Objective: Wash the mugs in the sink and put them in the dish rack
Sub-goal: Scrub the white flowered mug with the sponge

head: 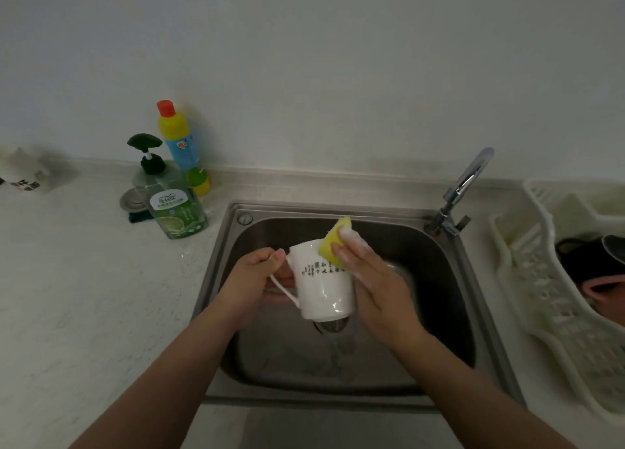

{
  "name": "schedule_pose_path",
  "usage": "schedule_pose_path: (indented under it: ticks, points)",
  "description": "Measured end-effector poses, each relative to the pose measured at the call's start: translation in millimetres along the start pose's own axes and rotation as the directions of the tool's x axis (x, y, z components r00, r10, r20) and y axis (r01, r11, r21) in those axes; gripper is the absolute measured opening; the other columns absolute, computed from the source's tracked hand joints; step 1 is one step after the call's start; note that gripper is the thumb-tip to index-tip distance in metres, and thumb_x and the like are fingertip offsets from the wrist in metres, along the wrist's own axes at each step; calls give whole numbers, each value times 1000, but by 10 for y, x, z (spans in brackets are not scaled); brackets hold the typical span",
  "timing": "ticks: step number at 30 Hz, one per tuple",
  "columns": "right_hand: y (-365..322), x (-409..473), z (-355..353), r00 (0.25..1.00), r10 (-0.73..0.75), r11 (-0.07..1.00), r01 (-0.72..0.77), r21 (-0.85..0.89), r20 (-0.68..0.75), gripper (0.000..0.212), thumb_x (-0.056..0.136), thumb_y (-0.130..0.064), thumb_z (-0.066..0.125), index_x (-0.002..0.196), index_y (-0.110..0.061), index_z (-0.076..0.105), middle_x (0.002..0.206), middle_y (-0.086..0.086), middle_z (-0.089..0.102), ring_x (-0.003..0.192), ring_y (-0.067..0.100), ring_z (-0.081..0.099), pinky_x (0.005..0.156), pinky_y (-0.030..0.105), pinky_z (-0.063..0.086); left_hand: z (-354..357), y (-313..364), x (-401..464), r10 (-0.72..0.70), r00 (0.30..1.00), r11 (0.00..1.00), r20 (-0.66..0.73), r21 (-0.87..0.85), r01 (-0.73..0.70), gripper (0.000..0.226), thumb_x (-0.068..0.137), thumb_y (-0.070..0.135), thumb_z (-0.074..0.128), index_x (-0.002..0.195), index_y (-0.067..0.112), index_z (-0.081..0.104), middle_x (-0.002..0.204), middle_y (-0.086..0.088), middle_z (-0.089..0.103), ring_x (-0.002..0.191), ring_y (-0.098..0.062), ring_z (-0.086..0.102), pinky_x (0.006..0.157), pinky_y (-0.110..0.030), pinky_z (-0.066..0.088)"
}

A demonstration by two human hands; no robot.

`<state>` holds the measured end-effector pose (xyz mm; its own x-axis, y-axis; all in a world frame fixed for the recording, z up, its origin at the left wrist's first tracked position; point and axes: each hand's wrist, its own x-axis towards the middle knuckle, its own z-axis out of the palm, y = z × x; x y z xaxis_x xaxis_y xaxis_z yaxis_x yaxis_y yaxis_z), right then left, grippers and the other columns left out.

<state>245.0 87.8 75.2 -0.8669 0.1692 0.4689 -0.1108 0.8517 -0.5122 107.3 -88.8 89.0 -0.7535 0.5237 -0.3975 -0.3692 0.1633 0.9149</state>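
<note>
Hands at the steel sink (216, 279): left hand (252, 281) grips white mug's (321, 279) handle, right hand (368, 279) pinches yellow sponge (333, 242).
Pale speckled worktop (84, 296), white wall (304, 59), cream dish rack (541, 279) at right.

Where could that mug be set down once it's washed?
Bare counter lies left of the sink, in front of the soap bottles. The dish rack has open slats on its near left side; its far right corner is crowded with dark dishes.
</note>
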Motion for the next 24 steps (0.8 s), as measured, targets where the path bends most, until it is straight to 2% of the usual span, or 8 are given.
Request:
schedule_pose_path:
  ticks: [5, 9, 12, 14, 17, 19, 22, 24]
  points:
    - [-161, -552, -29, 999, 13, 992, -17, 129, 30, 45, 97, -17, 38, 141, -26, 43, 153, -25, 27, 140, 1, 31, 114, 18, 25, -118, 91, -4, 9, 1000, 998, 26, -59, -8, 25, 102, 23, 46, 84, 10, 58, 80, -10, 71, 76, -26, 69, 80, -52, 55]
    - [-182, -14, -98, 978, 192, 945, -163, 283, -79, 41, 100, -15, 43, 140, -21, 48, 150, -6, 42, 135, 9, 43, 106, 31, 44, -13, 73, -38, -19, 996, 994, 86, -101, 28, 26, 103, 22, 44, 87, 8, 59, 86, -13, 71, 80, -28, 70, 80, -52, 58]
    - [-303, -323, -61, 975, 212, 930, -180, 320, -66, 41, 100, -12, 42, 140, -18, 48, 150, -9, 42, 136, 11, 42, 108, 30, 41, -22, 113, -39, 2, 999, 985, 52, -173, 7, 27, 103, 23, 43, 87, 7, 58, 76, -9, 70, 73, -23, 70, 67, -42, 60]
    - [-313, -544, -62, 993, 111, 965, -98, 244, -40, 43, 98, -14, 39, 140, -18, 46, 152, -15, 38, 139, 11, 37, 112, 24, 33, -49, 122, -25, 23, 1000, 990, 7, -140, -21, 27, 103, 23, 44, 85, 8, 58, 73, -7, 69, 70, -22, 69, 64, -40, 59]
    - [-227, -162, -31, 999, 42, 993, -41, 108, -8, 47, 94, -10, 44, 141, -18, 46, 153, -1, 37, 144, 19, 29, 117, 31, 25, 42, 102, -24, 20, 1000, 999, -17, -40, -21, 26, 102, 23, 49, 81, 10, 58, 78, -10, 70, 72, -23, 69, 72, -46, 60]
    - [-211, 7, 43, 998, -59, 993, 62, -100, 35, 51, 88, -9, 49, 138, -18, 46, 150, 6, 40, 146, 22, 22, 119, 31, 17, 111, 103, -23, 21, 999, 1000, -48, -17, -22, 26, 101, 22, 52, 79, 10, 57, 80, -12, 70, 74, -25, 69, 69, -44, 60]
    - [-204, -308, 163, 884, -319, 848, 427, -315, 341, 57, 76, -17, 68, 132, -20, 53, 145, 3, 47, 148, 19, 11, 120, 38, 16, 113, 118, 7, 62, 993, 991, -103, 122, -50, 28, 99, 21, 55, 73, 10, 55, 79, -12, 70, 79, -28, 71, 65, -43, 60]
    - [-145, -298, 138, 839, -344, 793, 500, -348, 422, 73, 62, -16, 84, 130, -17, 55, 139, 6, 54, 142, 21, 24, 117, 42, 25, 105, 130, 24, 109, 989, 969, -101, 233, -83, 30, 98, 20, 57, 69, 12, 53, 79, -13, 68, 81, -30, 70, 69, -47, 61]
